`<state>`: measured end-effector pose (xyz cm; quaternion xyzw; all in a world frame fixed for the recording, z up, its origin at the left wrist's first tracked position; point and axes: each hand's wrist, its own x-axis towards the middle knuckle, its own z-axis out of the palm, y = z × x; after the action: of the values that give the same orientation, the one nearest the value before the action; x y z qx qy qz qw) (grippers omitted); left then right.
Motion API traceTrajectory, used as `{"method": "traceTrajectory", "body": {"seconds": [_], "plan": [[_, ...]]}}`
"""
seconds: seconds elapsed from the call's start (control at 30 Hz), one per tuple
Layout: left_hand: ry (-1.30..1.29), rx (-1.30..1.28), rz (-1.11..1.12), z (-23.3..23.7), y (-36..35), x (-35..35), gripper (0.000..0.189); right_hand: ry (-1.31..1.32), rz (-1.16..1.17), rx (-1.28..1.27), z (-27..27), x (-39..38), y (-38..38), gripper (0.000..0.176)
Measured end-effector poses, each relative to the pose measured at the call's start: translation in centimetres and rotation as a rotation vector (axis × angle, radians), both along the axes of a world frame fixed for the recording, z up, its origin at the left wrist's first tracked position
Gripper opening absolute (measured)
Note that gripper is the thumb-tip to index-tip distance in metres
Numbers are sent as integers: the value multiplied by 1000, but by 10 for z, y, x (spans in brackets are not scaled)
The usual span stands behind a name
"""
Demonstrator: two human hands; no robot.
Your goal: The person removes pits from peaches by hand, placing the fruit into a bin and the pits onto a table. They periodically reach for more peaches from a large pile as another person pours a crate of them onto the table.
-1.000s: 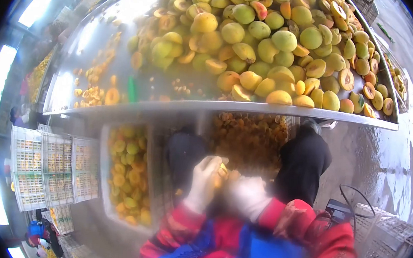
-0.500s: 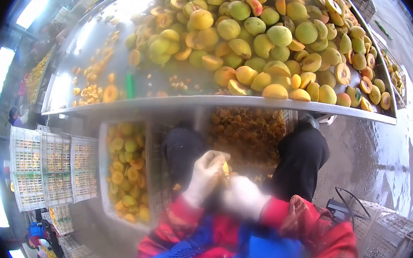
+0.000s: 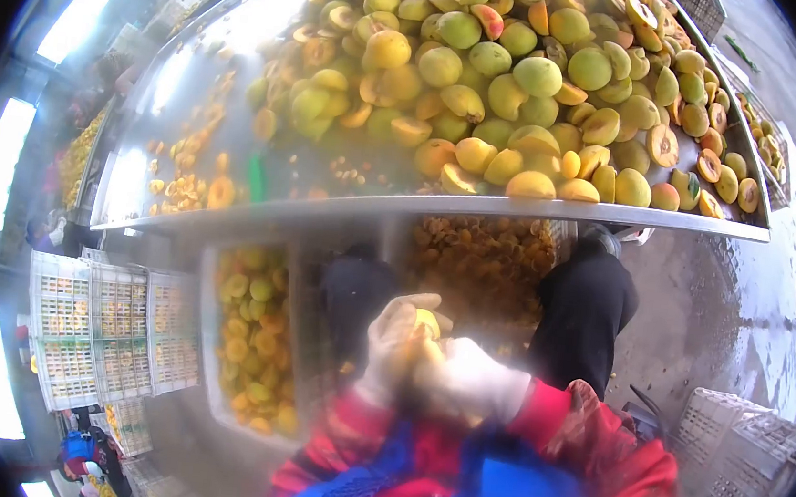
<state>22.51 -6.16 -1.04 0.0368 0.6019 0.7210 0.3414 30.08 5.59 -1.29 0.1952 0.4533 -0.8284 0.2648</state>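
Observation:
My gloved left hand (image 3: pixel 392 346) is wrapped round a yellow fruit piece (image 3: pixel 426 324) in front of my lap. Pressed up against it from the right is my gloved right hand (image 3: pixel 472 378), with fingers closed near the same fruit; blur hides what they grip. Between my knees, below the hands' far side, lies a heap of brownish-orange fruit scraps (image 3: pixel 484 252). Whole and halved green-yellow fruits (image 3: pixel 539 77) are piled on the metal table (image 3: pixel 345 197) beyond.
A white crate (image 3: pixel 213 346) of fruit stands left of my legs. Stacked crates (image 3: pixel 116 336) are farther left, more crates (image 3: pixel 731 472) at the lower right. A green object (image 3: pixel 256 177) lies on the table. Another person (image 3: pixel 80 448) is at the lower left.
My right hand has moved left, closer against my left hand. More of the yellow fruit shows between the fingers. The whole view has shifted slightly.

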Motion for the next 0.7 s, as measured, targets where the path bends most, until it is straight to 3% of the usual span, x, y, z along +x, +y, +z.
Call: {"method": "traceTrajectory", "body": {"seconds": [0.1,0.17,0.2,0.27,0.37,0.43,0.5,0.57,0.63,0.7], "plan": [[-22,-26,-14,-2,1,-4,43,-2,41,181,-5,-1,-4,12],[-100,-19,-108,-6,-1,-7,42,159,170,511,-4,0,0,11],[-140,12,-85,-7,-1,-6,40,157,170,512,0,1,0,11],[-71,8,-57,-11,0,-3,39,-94,40,165,12,-3,3,10],[148,-3,32,-23,0,3,33,30,60,2,0,0,6,10],[195,-12,62,-19,3,7,31,-31,-14,128,0,0,-3,12],[102,3,28,-17,2,3,32,206,-54,415,-6,5,-7,14],[13,17,-1,-15,0,-4,33,175,16,464,-14,4,-5,15],[-101,12,-168,-20,-3,-9,39,139,87,514,-21,5,-6,16],[-128,3,-138,-22,-3,-10,45,96,37,371,-22,5,-6,14]]}}
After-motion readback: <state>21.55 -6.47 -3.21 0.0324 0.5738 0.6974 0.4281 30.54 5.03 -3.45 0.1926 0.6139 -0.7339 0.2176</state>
